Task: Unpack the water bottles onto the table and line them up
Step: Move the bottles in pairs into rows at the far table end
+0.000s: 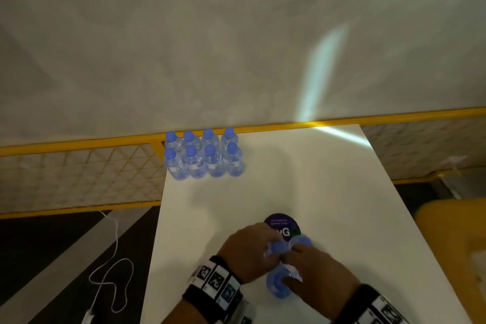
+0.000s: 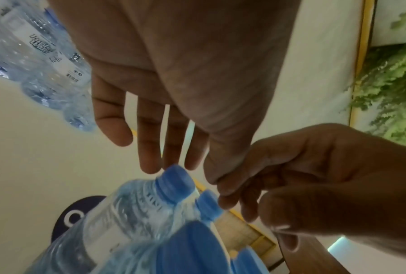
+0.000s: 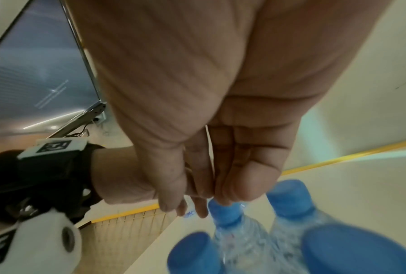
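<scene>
Several clear water bottles with blue caps [image 1: 202,155] stand in two rows at the far left corner of the white table [image 1: 315,179]; they show blurred in the left wrist view [image 2: 45,64]. Near me is a shrink-wrapped pack of bottles [image 1: 278,281]. My left hand [image 1: 271,242] [image 2: 174,157] hangs over it with straight fingers, tips by one cap [image 2: 176,181]. My right hand [image 1: 299,258] [image 3: 192,202] pinches the thin plastic wrap [image 3: 188,213] between thumb and fingers, just above the caps [image 3: 225,213].
A round dark purple disc [image 1: 282,223] lies on the table just behind the pack. A yellow rail with mesh [image 1: 79,143] runs along the far table edge. A white cable [image 1: 110,271] lies on the floor to the left. A yellow object [image 1: 452,231] sits right.
</scene>
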Motion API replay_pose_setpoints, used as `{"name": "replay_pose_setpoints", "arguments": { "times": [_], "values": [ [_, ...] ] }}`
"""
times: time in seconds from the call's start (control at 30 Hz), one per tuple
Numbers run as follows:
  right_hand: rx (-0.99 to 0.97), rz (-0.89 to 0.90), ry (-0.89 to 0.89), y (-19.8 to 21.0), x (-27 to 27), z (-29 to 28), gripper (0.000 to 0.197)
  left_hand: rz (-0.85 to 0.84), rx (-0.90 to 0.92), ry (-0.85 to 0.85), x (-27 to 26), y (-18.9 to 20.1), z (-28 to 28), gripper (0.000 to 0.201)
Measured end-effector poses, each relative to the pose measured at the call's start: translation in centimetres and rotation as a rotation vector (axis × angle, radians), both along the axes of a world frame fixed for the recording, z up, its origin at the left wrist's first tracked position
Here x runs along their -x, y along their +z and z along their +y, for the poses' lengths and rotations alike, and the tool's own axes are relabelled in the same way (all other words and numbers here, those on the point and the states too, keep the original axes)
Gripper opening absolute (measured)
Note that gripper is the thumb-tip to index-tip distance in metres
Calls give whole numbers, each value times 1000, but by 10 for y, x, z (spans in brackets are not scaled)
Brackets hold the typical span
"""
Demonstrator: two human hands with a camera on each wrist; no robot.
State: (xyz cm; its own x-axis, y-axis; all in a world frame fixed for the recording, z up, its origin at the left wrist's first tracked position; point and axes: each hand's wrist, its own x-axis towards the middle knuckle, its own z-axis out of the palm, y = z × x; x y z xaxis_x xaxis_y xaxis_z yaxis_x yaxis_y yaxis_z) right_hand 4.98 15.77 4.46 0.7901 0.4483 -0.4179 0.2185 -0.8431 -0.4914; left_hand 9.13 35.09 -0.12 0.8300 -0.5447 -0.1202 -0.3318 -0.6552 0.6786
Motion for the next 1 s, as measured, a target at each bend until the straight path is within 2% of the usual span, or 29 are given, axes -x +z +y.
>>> {"name": "replay_pose_setpoints", "arguments": {
  "times": [0.1, 0.23, 0.37, 0.47, 0.57, 0.63, 0.7, 0.77, 0.87, 1.0],
  "values": [
    [36, -18, -8, -12, 21, 3, 33, 11, -57, -27, 10, -1, -7, 35],
    [182, -77, 16, -21, 33, 17, 39, 0, -170, -29, 8, -6, -19, 23],
    [368, -174, 81, -16, 42, 27, 52, 24, -184, 12, 10, -11, -25, 23],
    [386, -224, 77, -28, 43, 31, 44, 47, -181, 77, 10, -9, -24, 26],
    [355, -205, 18, -24, 32, 35, 32, 37, -153, 126, -6, -4, -15, 28],
    [255, -260, -52, -13, 26, 32, 36, -8, -129, 141, -25, 4, -8, 26],
    [72, -167, -135, -3, 14, 29, 31, -56, -112, 162, -51, 14, -3, 24],
    [50, -134, -150, 0, -8, 26, 27, -106, -94, 189, -82, 25, 2, 24],
    [-51, -174, -221, 4, -50, 24, 25, -142, -98, 243, -131, 36, 6, 29],
    [-76, -234, -298, 3, -111, 27, 26, -182, -124, 297, -188, 34, 5, 33]
  ]
}}
